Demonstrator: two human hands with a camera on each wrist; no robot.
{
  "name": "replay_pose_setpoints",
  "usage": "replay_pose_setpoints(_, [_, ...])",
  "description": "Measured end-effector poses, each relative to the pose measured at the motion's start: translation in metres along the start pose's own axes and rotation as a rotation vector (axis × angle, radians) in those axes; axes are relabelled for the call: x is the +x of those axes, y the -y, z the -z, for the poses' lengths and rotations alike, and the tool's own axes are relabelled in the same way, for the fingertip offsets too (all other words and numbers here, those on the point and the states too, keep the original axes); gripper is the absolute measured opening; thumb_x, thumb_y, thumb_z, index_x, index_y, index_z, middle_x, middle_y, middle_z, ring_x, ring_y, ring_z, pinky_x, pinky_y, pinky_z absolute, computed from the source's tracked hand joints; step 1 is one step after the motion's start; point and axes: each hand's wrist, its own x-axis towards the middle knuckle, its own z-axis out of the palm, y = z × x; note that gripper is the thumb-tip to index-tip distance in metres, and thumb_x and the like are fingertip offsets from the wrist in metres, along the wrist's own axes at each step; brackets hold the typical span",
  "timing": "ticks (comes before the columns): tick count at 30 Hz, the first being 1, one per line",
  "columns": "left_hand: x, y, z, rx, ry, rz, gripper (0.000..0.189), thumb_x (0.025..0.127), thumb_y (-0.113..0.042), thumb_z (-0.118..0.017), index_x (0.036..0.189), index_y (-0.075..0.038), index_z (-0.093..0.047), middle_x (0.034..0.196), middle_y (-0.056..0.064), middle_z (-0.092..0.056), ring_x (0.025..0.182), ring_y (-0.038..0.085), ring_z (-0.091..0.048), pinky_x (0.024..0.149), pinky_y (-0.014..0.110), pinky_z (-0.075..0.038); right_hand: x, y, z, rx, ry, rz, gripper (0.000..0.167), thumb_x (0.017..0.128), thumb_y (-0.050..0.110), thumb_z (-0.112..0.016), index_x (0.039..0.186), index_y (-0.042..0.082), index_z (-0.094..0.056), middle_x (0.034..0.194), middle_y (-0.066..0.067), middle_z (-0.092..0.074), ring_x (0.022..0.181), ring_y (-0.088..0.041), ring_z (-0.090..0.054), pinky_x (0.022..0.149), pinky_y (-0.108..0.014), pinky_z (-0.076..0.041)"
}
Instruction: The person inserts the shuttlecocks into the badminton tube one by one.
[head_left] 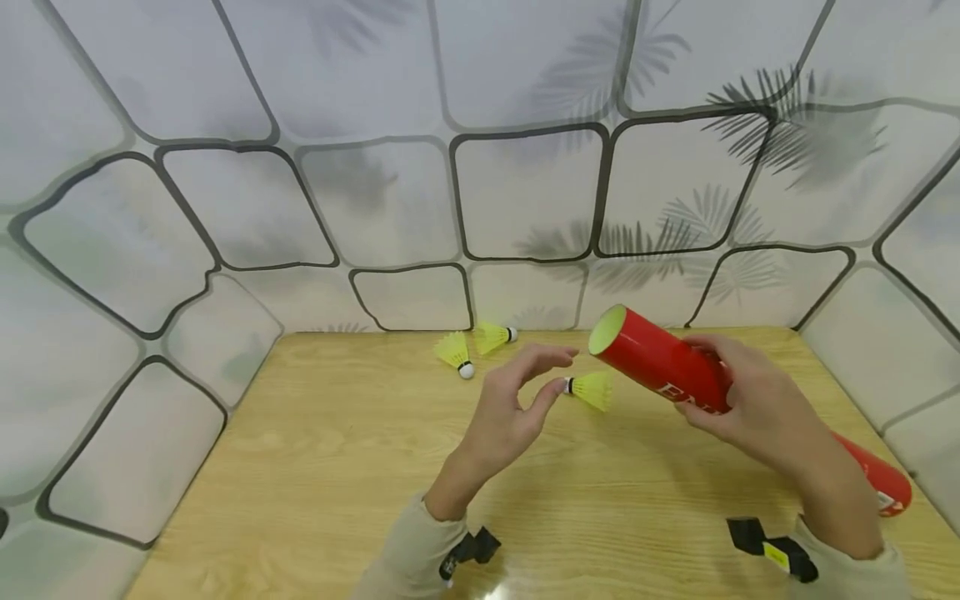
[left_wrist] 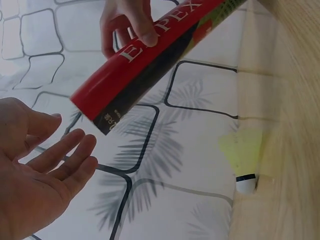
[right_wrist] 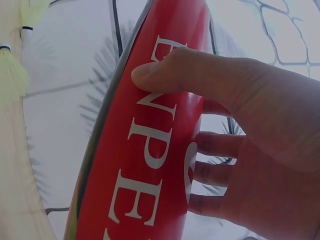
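Observation:
My right hand (head_left: 757, 400) grips a red shuttlecock tube (head_left: 660, 362) around its body, thumb on one side and fingers on the other. The tube is tilted above the table, and its open end, pale yellow-green inside, points up and left. My left hand (head_left: 510, 412) holds nothing; its thumb and fingers are spread apart just left of the tube's mouth, as the left wrist view also shows. A yellow shuttlecock (head_left: 592, 390) lies on the table beyond the left thumb. Two more, one shuttlecock (head_left: 453, 353) and another shuttlecock (head_left: 495, 337), lie near the back edge.
Another red tube (head_left: 881, 479) lies at the table's right side, partly hidden behind my right forearm. The wood-grain table (head_left: 315, 458) meets patterned walls (head_left: 390, 200) at the back and sides. Black straps (head_left: 772, 550) are at both sleeves.

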Motion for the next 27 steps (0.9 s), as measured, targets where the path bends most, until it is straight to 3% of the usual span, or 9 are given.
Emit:
replay_pose_setpoints(8, [-0.006,0.014,-0.036,-0.005,0.124,0.14,0.028,0.102,-0.003,-0.063,0.129,-0.002,-0.062,0.125,0.01,-0.069,0.117,0.017,-0.066,0.102,0.027,-0.051,-0.008,-0.024,0.014,-0.038,-0.098,-0.037,0.08,0.065,0.002,-0.092,0.134,-0.003,-0.052,0.116,-0.027,-0.061,0.09,-0.044,-0.061,0.065,-0.065,-0.057])
replay_pose_setpoints(13, [-0.013,0.024,-0.065,-0.046,0.185,0.265,0.036,0.106,-0.011,-0.057,0.142,-0.005,-0.054,0.132,0.012,-0.067,0.117,0.011,-0.066,0.102,0.027,-0.051,-0.012,-0.031,0.02,-0.031,-0.091,-0.114,0.083,0.067,0.002,-0.092,0.137,-0.003,-0.048,0.12,-0.03,-0.058,0.094,-0.048,-0.057,0.07,-0.071,-0.054])
replay_pose_setpoints(17, [-0.017,0.03,-0.088,-0.116,0.223,0.376,0.046,0.11,-0.02,-0.052,0.152,-0.006,-0.043,0.144,0.016,-0.058,0.129,0.019,-0.06,0.105,0.029,-0.049,-0.013,-0.032,0.024,-0.027,-0.072,-0.174,0.084,0.069,0.002,-0.091,0.139,-0.003,-0.046,0.122,-0.032,-0.057,0.096,-0.05,-0.056,0.073,-0.073,-0.053])
replay_pose_setpoints(23, [-0.017,0.042,-0.108,-0.278,0.142,0.608,0.069,0.11,-0.026,-0.05,0.165,-0.015,-0.009,0.156,0.021,-0.043,0.14,0.027,-0.049,0.108,0.025,-0.044,-0.014,-0.032,0.026,-0.022,-0.071,-0.185,0.083,0.07,0.003,-0.091,0.139,-0.003,-0.046,0.123,-0.032,-0.057,0.098,-0.051,-0.056,0.073,-0.073,-0.053])
replay_pose_setpoints(27, [-0.019,0.052,-0.108,-0.333,0.08,0.732,0.074,0.11,-0.028,-0.051,0.165,-0.013,-0.004,0.16,0.022,-0.036,0.144,0.029,-0.042,0.113,0.034,-0.041,-0.015,-0.031,0.026,-0.021,-0.071,-0.19,0.084,0.069,0.002,-0.091,0.139,-0.003,-0.046,0.123,-0.032,-0.057,0.098,-0.051,-0.055,0.074,-0.073,-0.052])
